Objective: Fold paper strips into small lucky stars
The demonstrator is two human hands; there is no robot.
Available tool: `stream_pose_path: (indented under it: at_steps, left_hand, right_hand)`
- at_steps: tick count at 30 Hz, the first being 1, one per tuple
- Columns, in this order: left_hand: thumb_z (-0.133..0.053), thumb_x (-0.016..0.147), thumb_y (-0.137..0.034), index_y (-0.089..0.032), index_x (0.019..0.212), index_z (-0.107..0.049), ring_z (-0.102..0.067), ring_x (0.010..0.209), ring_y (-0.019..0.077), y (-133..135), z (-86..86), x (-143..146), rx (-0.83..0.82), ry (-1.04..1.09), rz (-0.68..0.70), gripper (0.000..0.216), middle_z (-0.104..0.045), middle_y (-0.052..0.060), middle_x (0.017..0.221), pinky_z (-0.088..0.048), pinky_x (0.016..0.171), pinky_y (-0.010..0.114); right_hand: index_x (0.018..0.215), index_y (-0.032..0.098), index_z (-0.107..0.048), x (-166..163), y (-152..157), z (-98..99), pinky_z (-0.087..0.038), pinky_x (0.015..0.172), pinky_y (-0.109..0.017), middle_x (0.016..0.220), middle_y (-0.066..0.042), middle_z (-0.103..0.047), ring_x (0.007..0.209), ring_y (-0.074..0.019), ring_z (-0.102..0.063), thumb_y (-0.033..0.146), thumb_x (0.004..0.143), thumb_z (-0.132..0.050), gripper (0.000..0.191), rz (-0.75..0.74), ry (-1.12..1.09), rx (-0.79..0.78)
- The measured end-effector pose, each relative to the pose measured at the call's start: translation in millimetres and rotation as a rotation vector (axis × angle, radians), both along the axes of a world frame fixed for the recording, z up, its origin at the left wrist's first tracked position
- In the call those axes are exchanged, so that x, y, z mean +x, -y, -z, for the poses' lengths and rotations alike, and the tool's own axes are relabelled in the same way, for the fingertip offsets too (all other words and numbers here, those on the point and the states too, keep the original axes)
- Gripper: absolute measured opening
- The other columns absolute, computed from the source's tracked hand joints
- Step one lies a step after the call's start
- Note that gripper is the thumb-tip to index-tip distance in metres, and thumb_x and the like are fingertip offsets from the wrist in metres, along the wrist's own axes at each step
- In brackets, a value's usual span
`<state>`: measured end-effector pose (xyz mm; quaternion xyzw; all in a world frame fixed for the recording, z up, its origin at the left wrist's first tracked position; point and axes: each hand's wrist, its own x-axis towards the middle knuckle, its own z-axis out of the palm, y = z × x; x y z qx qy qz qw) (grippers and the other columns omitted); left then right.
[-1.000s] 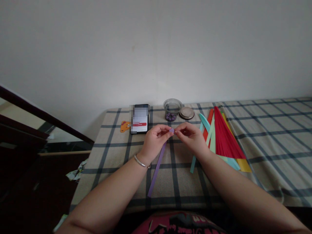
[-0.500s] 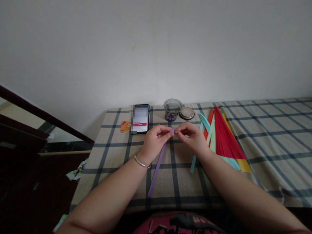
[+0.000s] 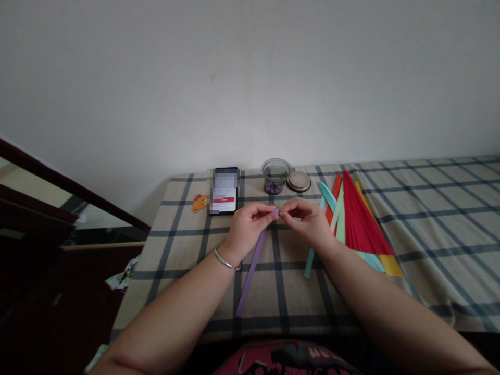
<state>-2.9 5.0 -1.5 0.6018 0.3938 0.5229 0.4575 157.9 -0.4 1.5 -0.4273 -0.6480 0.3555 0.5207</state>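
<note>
A long purple paper strip (image 3: 250,273) runs from the near table edge up to my fingers, where its top end is folded into a small knot. My left hand (image 3: 248,226), with a silver bangle on the wrist, pinches that end from the left. My right hand (image 3: 308,221) pinches it from the right, fingertips meeting the left hand's. Both hands hover just above the checked tablecloth (image 3: 187,245).
A phone (image 3: 224,190) lies at the back left beside an orange bear sticker (image 3: 199,202). A clear jar (image 3: 276,176) holding purple bits and its lid (image 3: 299,181) stand behind my hands. Red, teal, green and yellow paper strips (image 3: 357,221) fan out on the right.
</note>
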Motion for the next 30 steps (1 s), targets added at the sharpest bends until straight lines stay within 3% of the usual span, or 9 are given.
stream_pose_path:
  at_steps: [14,22,30]
  left_hand:
    - [-0.078,0.061,-0.041,-0.017,0.075,-0.069,-0.069,0.077,0.0183,0.8,-4.3,1.9,-0.049,0.028,0.012,0.03,-0.074,0.006,0.082,-0.057,0.075,0.033]
    - [-0.075,0.066,-0.036,-0.017,0.078,-0.069,-0.069,0.077,0.0177,3.1,-4.4,2.9,-0.044,0.01,-0.018,0.024,-0.074,0.006,0.083,-0.057,0.075,0.033]
    - [-0.075,0.067,-0.036,-0.015,0.083,-0.069,-0.067,0.079,0.0161,-0.8,1.6,0.9,-0.124,0.085,0.039,0.027,-0.073,0.006,0.086,-0.054,0.078,0.031]
  right_hand:
    - [0.067,0.02,-0.058,-2.7,1.3,1.6,-0.045,0.054,-0.026,0.064,-0.001,-0.06,0.059,-0.0133,-0.055,0.03,0.074,-0.065,0.014,-0.009,-0.038,-0.031]
    - [0.07,0.019,-0.059,-3.2,2.1,2.1,-0.045,0.055,-0.026,0.067,-0.001,-0.06,0.059,-0.0126,-0.055,0.036,0.076,-0.065,0.019,0.004,-0.04,-0.066]
    - [0.075,0.019,-0.062,0.0,-0.4,2.9,-0.045,0.057,-0.027,0.072,-0.003,-0.063,0.063,-0.0136,-0.057,0.039,0.077,-0.065,0.02,-0.033,-0.023,-0.052]
